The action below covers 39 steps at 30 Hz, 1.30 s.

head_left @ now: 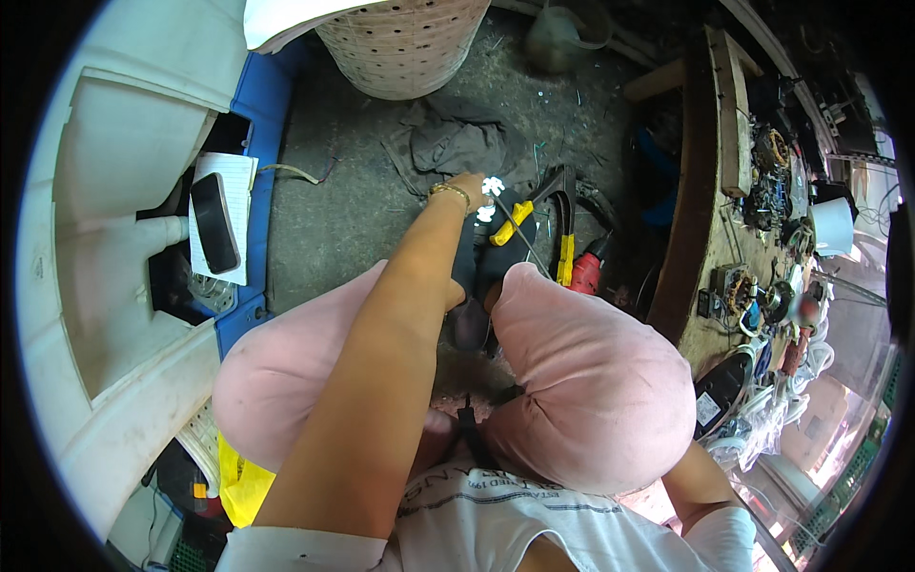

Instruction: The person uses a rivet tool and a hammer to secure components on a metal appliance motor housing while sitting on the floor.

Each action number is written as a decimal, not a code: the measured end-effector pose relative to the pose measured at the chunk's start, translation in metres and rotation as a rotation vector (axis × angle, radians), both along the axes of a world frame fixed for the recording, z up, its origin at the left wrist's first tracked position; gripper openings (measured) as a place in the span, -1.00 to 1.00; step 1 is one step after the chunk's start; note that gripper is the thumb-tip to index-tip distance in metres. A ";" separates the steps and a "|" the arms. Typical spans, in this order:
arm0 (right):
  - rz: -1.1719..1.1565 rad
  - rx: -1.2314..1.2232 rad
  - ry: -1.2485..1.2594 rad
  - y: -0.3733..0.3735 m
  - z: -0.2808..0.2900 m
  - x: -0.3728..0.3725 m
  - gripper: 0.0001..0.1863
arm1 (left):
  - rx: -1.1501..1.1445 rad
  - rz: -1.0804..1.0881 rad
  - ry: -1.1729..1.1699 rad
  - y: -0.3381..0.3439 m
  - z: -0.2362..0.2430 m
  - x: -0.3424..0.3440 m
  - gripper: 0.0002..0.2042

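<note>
My left hand (pixel 465 188) reaches down between my knees, its fingers curled at the upper end of a thin grey rod or cable (pixel 524 243), beside small white pieces (pixel 491 191); what it grips is unclear. Bolt cutters with yellow handles (pixel 566 257) lie just right of my dark footwear (pixel 465 319), near a red tool (pixel 586 272). Beyond the hand is a crumpled dark cloth (pixel 443 138). My right forearm (pixel 691 486) shows at lower right, with its hand hidden.
A cluttered wooden bench (pixel 710 248) with motor parts and wires runs along the right. At left, white plastic panels (pixel 124 238) adjoin a blue crate (pixel 262 114), near a phone (pixel 214 221) on a notepad. A perforated white basket (pixel 391 48) and a bucket (pixel 562 38) stand at the back.
</note>
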State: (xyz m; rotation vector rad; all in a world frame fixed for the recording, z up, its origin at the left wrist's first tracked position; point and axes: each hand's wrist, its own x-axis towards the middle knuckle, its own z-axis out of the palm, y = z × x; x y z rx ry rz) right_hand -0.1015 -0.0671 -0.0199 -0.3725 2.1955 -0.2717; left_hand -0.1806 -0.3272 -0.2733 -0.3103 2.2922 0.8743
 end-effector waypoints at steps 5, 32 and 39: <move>-0.017 -0.033 0.035 0.011 0.007 -0.007 -0.59 | -0.007 -0.007 0.005 0.002 -0.004 -0.003 -0.47; -0.023 0.083 0.033 0.038 0.019 0.007 -0.63 | 0.012 -0.132 0.019 0.005 -0.013 -0.006 -0.32; -0.169 -0.086 0.001 0.063 0.001 0.015 -0.63 | -0.015 -0.086 0.052 -0.003 -0.003 0.003 -0.35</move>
